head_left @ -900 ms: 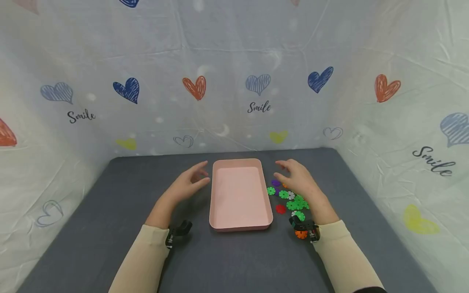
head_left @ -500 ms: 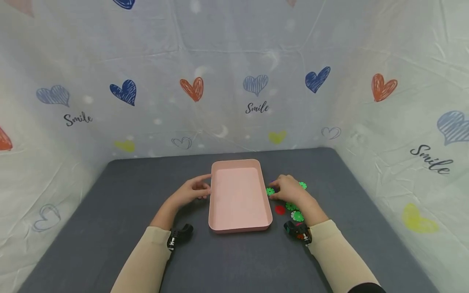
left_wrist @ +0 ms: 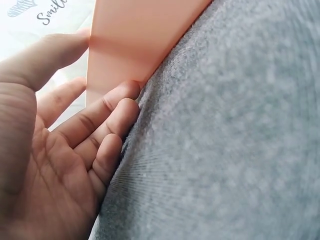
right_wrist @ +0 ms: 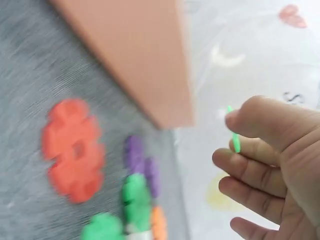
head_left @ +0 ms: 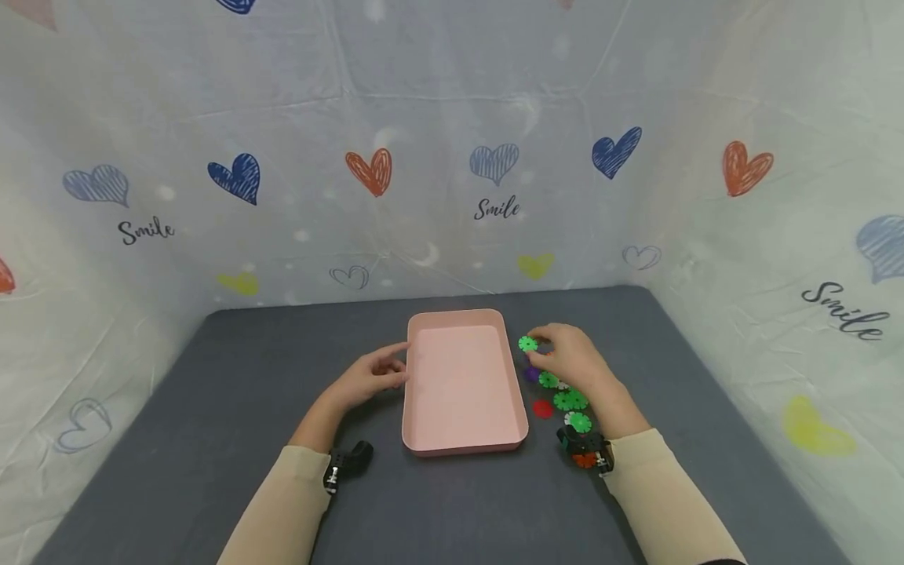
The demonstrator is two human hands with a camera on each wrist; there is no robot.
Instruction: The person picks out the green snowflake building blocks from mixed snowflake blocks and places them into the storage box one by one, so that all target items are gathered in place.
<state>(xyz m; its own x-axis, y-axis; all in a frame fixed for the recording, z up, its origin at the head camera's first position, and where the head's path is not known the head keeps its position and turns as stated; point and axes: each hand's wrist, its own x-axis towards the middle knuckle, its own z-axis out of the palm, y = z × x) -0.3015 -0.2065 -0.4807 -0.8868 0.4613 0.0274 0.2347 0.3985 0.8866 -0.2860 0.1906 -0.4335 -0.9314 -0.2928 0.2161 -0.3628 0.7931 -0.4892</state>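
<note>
My right hand (head_left: 570,361) pinches a green snowflake building disc (head_left: 527,344) between thumb and fingers, just off the right side of the pink tray (head_left: 462,384). Seen from the right wrist, that disc (right_wrist: 236,143) is edge-on at the fingertips, raised above the table. Against the tray's left side, my left hand (head_left: 363,380) rests with relaxed fingers. The left wrist view has its thumb and index finger at the rim and the other fingers (left_wrist: 120,115) loosely bent by the outer wall (left_wrist: 120,50). The tray holds nothing.
More discs lie right of the tray, partly under my right hand and wrist: a red disc (head_left: 543,409), a purple one (head_left: 533,374), several green ones (head_left: 570,400) and an orange one (head_left: 585,461). A printed cloth (head_left: 424,196) hangs behind the dark grey table (head_left: 452,510).
My right hand came down to the discs, took the green one beside the tray and lifted it slightly away. My left hand moved in to touch the tray's left side.
</note>
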